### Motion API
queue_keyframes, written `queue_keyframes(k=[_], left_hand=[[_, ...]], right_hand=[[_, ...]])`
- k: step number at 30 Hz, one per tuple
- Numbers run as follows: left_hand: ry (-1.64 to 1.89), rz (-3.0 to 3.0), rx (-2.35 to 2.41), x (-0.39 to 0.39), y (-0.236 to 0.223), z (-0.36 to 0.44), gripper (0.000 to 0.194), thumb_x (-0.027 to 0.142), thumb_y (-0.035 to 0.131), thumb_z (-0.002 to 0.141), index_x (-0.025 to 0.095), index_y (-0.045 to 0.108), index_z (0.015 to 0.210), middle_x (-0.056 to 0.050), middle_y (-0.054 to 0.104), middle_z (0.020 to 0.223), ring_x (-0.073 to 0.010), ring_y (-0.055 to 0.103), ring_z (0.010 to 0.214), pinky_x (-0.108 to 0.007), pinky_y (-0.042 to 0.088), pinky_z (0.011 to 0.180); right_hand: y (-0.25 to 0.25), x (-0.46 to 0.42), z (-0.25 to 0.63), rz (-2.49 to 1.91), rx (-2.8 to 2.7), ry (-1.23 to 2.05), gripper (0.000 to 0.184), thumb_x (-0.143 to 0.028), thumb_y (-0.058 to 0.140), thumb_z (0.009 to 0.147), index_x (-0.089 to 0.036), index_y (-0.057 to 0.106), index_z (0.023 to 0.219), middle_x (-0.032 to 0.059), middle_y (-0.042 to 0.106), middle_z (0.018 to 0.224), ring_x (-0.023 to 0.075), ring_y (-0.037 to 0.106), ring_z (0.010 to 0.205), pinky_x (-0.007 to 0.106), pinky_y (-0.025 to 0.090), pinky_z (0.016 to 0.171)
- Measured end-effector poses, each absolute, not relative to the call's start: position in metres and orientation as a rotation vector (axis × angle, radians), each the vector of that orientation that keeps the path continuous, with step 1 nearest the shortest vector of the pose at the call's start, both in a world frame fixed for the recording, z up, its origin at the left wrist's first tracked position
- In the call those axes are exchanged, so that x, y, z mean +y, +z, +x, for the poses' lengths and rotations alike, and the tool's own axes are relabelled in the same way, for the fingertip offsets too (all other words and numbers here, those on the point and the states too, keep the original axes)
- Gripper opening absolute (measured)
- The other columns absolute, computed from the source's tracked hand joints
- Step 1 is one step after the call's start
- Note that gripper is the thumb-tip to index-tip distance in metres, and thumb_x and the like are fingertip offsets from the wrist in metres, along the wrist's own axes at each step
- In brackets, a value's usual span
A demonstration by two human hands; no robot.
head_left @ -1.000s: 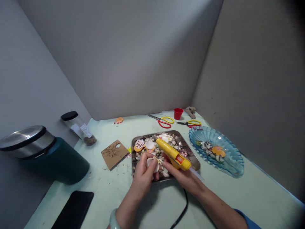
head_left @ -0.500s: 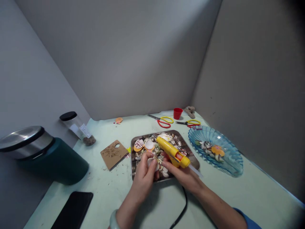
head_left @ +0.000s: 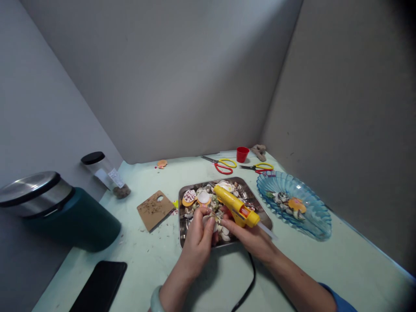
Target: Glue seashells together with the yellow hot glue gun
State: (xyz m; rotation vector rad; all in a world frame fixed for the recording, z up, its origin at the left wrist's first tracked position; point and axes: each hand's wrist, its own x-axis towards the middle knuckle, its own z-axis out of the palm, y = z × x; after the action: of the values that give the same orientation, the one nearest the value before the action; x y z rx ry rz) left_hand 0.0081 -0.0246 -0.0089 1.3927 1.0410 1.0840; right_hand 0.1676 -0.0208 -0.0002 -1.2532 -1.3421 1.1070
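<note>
My right hand (head_left: 248,238) is wrapped round the handle of a yellow glue gun (head_left: 234,206), whose nozzle points away and to the left. A clear glue stick (head_left: 266,231) sticks out of its back end. Between the thumb and fingers of my left hand (head_left: 199,236) is a pale seashell (head_left: 207,222), partly covered by the fingers. My fingertips nearly meet over a metal tray (head_left: 180,229) full of shells and small snail shells. A white scallop shell (head_left: 203,197) and a speckled shell (head_left: 189,196) lie on orange ones in the tray.
Right of the tray stands a blue glass dish (head_left: 316,219) with shells. Behind are scissors (head_left: 224,165), pliers-like cutters (head_left: 256,167) and a red cup (head_left: 242,154). At left are a cardboard piece (head_left: 155,211), a jar (head_left: 110,177), a green flask (head_left: 78,221) and a black phone-like slab (head_left: 99,286).
My hands stay over the tray with the same holds. The left fingers and shell have shifted and turned slightly. The view has moved a little.
</note>
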Motion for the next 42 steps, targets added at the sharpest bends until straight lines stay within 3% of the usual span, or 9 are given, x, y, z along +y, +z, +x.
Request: queue_keyframes(k=[21, 28, 42], left_hand=[[1.119, 1.489, 1.09, -0.0232, -0.0137, 0.0061, 0.023, 0.044, 0.044, 0.098, 0.021, 0.047, 0.101, 0.002, 0.048, 0.079, -0.0109, 0.047, 0.06, -0.023, 0.042, 0.055], [1.152, 1.423, 1.075, -0.0232, -0.0137, 0.0075, 0.026, 0.046, 0.047, 0.096, 0.021, 0.048, 0.1, 0.002, 0.05, 0.075, -0.0107, 0.048, 0.057, -0.023, 0.041, 0.053], [1.105, 1.404, 1.067, -0.025, -0.01, 0.0075, 0.024, 0.046, 0.045, 0.097, 0.022, 0.045, 0.1, 0.006, 0.051, 0.063, -0.011, 0.047, 0.051, -0.022, 0.037, 0.05]], right_hand=[[-0.0022, -0.0215, 0.1679, -1.232, -1.428, 1.057, 0.027, -0.044, 0.064, 0.079, -0.018, 0.065, 0.087, 0.007, 0.072, 0.085, 0.025, 0.067, 0.079, 0.036, 0.055, 0.071], [-0.0015, -0.0223, 0.1686, -1.21, -1.418, 1.054, 0.029, -0.044, 0.065, 0.08, -0.018, 0.066, 0.091, 0.0083, 0.073, 0.09, 0.0252, 0.068, 0.082, 0.038, 0.056, 0.078], [0.0047, -0.0226, 0.1673, -1.228, -1.378, 1.145, 0.029, -0.046, 0.067, 0.078, -0.019, 0.069, 0.088, 0.0061, 0.073, 0.084, 0.0253, 0.068, 0.081, 0.036, 0.056, 0.072]])
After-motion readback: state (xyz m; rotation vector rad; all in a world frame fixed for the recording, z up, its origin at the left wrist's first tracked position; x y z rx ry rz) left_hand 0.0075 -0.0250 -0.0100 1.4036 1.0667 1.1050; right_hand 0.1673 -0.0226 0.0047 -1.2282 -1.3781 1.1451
